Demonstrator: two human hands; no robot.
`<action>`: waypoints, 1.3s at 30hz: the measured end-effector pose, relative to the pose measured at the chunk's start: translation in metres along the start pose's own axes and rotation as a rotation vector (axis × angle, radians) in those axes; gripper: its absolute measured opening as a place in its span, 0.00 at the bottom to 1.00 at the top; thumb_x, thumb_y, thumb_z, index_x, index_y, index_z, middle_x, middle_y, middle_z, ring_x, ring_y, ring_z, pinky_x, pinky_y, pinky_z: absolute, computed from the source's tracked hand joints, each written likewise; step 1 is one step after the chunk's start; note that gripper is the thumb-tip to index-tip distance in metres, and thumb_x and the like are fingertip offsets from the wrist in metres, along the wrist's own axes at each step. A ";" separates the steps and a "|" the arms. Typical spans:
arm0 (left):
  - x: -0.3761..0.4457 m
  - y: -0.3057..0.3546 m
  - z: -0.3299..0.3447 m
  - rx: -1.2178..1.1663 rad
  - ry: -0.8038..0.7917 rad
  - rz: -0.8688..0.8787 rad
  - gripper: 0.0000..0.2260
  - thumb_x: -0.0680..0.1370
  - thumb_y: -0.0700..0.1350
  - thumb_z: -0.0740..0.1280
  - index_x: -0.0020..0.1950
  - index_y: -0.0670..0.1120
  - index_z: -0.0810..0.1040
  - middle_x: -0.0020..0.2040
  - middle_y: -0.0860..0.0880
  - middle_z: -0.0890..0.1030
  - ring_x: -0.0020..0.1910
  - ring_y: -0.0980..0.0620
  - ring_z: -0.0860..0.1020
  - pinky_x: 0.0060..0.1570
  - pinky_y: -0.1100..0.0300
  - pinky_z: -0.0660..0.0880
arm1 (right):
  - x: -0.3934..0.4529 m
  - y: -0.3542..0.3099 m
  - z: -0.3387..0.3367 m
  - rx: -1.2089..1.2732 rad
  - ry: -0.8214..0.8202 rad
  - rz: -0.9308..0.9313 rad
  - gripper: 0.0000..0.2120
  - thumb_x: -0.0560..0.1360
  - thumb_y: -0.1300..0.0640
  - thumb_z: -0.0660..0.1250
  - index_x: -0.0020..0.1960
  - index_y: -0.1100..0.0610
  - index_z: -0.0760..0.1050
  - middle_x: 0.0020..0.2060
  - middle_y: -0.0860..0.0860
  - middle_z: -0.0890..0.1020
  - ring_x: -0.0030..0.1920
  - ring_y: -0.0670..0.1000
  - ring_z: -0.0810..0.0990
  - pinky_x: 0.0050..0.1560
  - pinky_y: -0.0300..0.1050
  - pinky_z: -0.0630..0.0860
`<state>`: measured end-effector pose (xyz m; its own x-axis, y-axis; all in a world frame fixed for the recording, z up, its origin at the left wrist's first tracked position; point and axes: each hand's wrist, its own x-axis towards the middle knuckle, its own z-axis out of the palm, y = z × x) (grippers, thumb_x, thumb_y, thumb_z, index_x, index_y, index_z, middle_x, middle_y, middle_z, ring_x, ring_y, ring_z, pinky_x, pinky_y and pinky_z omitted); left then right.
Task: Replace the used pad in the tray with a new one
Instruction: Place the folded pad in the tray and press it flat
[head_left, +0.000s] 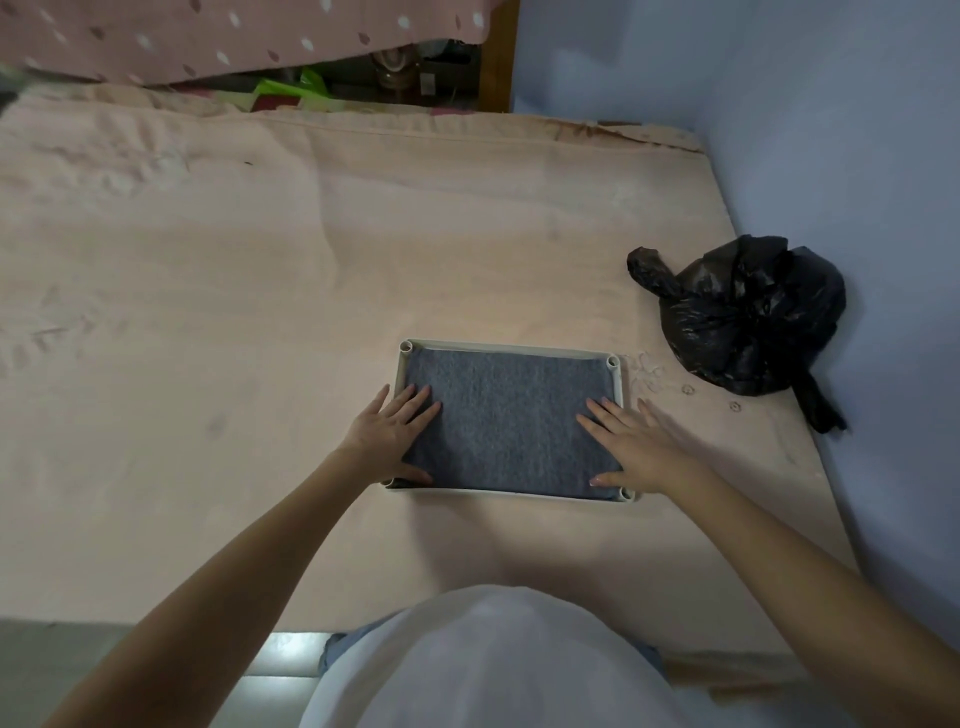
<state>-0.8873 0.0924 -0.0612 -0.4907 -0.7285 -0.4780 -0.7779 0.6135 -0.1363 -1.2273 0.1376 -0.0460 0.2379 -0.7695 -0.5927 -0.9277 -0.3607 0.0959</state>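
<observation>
A white rectangular tray (511, 345) lies on the pink sheet, slightly right of centre. A grey felt-like pad (509, 421) fills its inside and lies flat. My left hand (390, 437) rests palm-down on the pad's left edge, fingers spread, thumb near the tray's front left corner. My right hand (631, 446) presses flat on the pad's right edge, its outer fingers reaching over the tray's right rim. Neither hand grips anything.
A tied black plastic bag (748, 317) sits on the sheet to the right of the tray, against the blue wall (831, 130). The pink sheet (234, 312) stretches far to the left and back. A patterned pink cloth (208, 36) hangs beyond it.
</observation>
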 end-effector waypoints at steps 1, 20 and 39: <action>0.000 -0.001 0.000 -0.014 -0.001 0.003 0.45 0.72 0.71 0.56 0.78 0.48 0.39 0.78 0.46 0.40 0.77 0.47 0.39 0.74 0.49 0.38 | -0.001 0.001 0.000 0.034 0.001 -0.004 0.43 0.75 0.36 0.59 0.77 0.52 0.38 0.77 0.51 0.38 0.76 0.51 0.37 0.73 0.59 0.38; -0.007 0.040 0.042 -0.714 0.460 -0.565 0.27 0.82 0.52 0.50 0.78 0.40 0.49 0.78 0.43 0.53 0.78 0.47 0.48 0.76 0.53 0.43 | 0.007 -0.064 0.032 0.633 0.490 0.580 0.31 0.82 0.51 0.51 0.77 0.63 0.43 0.77 0.57 0.44 0.77 0.53 0.42 0.74 0.45 0.42; -0.007 0.063 0.052 -0.704 0.505 -0.499 0.34 0.76 0.56 0.42 0.77 0.37 0.54 0.76 0.41 0.59 0.77 0.45 0.54 0.76 0.53 0.45 | -0.016 -0.064 0.056 0.517 0.506 0.630 0.29 0.78 0.52 0.51 0.75 0.66 0.56 0.75 0.63 0.52 0.76 0.60 0.52 0.74 0.52 0.51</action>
<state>-0.9127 0.1517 -0.1117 -0.0267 -0.9979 -0.0588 -0.9153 0.0007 0.4027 -1.1877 0.2026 -0.0876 -0.3641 -0.9228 -0.1257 -0.9111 0.3810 -0.1572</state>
